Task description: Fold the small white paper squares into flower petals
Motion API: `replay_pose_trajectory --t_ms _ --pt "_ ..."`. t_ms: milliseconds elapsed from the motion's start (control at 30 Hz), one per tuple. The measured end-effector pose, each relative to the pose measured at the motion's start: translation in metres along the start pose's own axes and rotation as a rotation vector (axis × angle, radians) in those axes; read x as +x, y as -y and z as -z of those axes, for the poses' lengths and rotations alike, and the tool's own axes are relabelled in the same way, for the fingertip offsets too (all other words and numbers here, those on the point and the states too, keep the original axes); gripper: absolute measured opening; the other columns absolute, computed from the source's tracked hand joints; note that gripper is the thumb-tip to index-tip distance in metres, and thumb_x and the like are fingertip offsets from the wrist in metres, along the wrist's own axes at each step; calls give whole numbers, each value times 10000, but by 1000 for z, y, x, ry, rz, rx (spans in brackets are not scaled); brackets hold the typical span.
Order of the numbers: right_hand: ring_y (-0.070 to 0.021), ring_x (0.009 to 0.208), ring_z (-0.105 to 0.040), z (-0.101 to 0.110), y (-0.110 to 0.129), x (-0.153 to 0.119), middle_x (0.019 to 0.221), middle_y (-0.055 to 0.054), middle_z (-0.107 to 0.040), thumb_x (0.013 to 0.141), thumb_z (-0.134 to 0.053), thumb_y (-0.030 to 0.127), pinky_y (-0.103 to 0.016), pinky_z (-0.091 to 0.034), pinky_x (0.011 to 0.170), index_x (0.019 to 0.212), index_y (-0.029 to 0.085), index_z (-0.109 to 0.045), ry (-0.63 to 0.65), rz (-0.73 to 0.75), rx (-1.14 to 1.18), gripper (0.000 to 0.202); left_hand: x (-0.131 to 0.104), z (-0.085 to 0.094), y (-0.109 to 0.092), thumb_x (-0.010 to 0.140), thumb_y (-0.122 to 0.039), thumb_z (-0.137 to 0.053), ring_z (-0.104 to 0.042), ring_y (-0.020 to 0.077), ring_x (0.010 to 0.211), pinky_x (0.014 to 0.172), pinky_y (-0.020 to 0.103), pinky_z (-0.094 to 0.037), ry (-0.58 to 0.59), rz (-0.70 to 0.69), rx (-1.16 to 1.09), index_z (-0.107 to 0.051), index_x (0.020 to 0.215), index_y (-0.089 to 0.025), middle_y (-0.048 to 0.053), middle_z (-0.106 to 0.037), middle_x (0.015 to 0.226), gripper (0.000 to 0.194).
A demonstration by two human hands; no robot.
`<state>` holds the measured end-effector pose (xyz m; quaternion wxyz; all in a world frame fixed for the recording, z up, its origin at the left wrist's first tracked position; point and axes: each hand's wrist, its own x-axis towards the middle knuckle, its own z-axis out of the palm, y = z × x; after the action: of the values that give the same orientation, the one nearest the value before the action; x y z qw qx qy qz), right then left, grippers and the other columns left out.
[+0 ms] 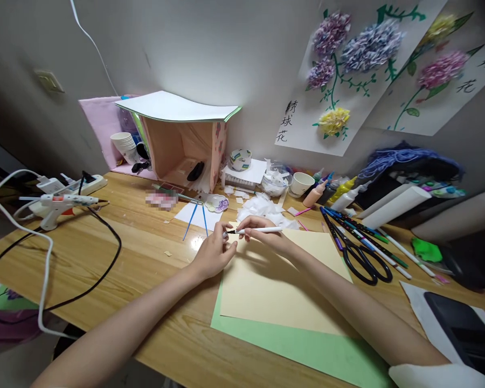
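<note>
A slim white pen (269, 230) with a dark tip section lies nearly level in the fingers of my right hand (255, 229), its tip pointing left. My left hand (214, 250) is close to that tip, its fingers curled and its thumb standing off to the right. Something small and pale may sit between the left fingers, but I cannot make it out. Below both hands is a cream sheet of paper (275, 302), which overlaps a larger green sheet (307, 350) on the wooden table.
Black-handled scissors (361, 261) and several pens lie right of the sheets. Behind my hands are crumpled white tissue (262, 210), two blue sticks (190, 221) and paint bottles (315, 194). A glue gun (60, 205) with loose cables occupies the left. A pink box (178, 145) stands at the back.
</note>
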<state>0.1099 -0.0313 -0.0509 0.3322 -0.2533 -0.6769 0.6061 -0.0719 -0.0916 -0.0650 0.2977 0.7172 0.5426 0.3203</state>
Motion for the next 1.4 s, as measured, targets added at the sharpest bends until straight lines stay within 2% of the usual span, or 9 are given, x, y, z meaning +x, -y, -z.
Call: replay_pose_trajectory --t_ms 133,400,633,733,900,1033,1133,1267,1400 --pt "-126 703 -570 1 -1 1 787 -31 -610 799 -615 324 -264 -444 633 875 155 -609 -19 5 14 185 1 1 1 833 -259 -456 -588 146 710 685 277 -442 19 9 38 -336 1128 -183 30 -553 894 327" --pt "-126 694 -554 -5 11 2 770 -30 -616 837 -572 367 -259 -424 641 808 158 -548 92 -43 -150 212 -1 2 2 784 -110 -417 -607 192 822 694 291 -431 37 -108 178 -354 1130 -197 57 -608 967 363" --pt "-144 739 -561 -22 10 -5 867 -59 -617 898 -461 318 -265 -424 658 882 177 -517 208 147 -405 152 -4 3 8 736 -39 -431 -561 143 606 556 210 -340 -6 3 89 -375 989 -216 -47 -549 662 314" --pt "-150 755 -542 -24 10 -4 897 -71 -605 907 -422 277 -280 -425 680 883 186 -495 298 257 -556 119 -5 2 9 725 -22 -429 -538 130 581 563 207 -328 12 -25 40 -378 968 -212 -57 -552 640 313" --pt "-144 731 -521 -23 10 3 896 -62 -588 910 -402 279 -278 -423 664 894 190 -472 367 279 -614 114 1 2 13 717 -25 -441 -518 125 574 560 209 -331 26 -24 -3 -388 958 -200 -61 -531 614 303" --pt "-127 644 -518 -9 13 16 779 -29 -594 903 -439 307 -245 -402 588 825 185 -480 223 214 -560 151 11 2 15 712 -22 -449 -560 152 835 710 261 -435 -89 -125 -13 -344 1157 -192 36 -557 920 488" --pt "-125 595 -495 10 10 34 692 -6 -557 914 -413 295 -245 -389 571 816 184 -495 -73 252 -751 170 17 2 19 737 -77 -494 -389 237 1193 967 406 -380 -300 -224 109 -256 1273 -202 138 -367 1250 600" --pt "-187 826 -529 24 -9 61 895 -81 -581 854 -461 155 -315 -412 744 887 172 -540 -205 257 -978 87 18 4 26 788 -100 -462 -323 255 1226 1017 486 -333 -347 -222 172 -283 1227 -214 128 -345 1229 488" --pt "-228 861 -517 16 -30 79 926 -124 -561 757 -505 42 -322 -410 713 938 132 -571 -215 182 -1091 213 14 4 25 813 -104 -437 -355 241 1191 1013 467 -344 -316 -200 149 -336 1169 -209 113 -369 1190 385"
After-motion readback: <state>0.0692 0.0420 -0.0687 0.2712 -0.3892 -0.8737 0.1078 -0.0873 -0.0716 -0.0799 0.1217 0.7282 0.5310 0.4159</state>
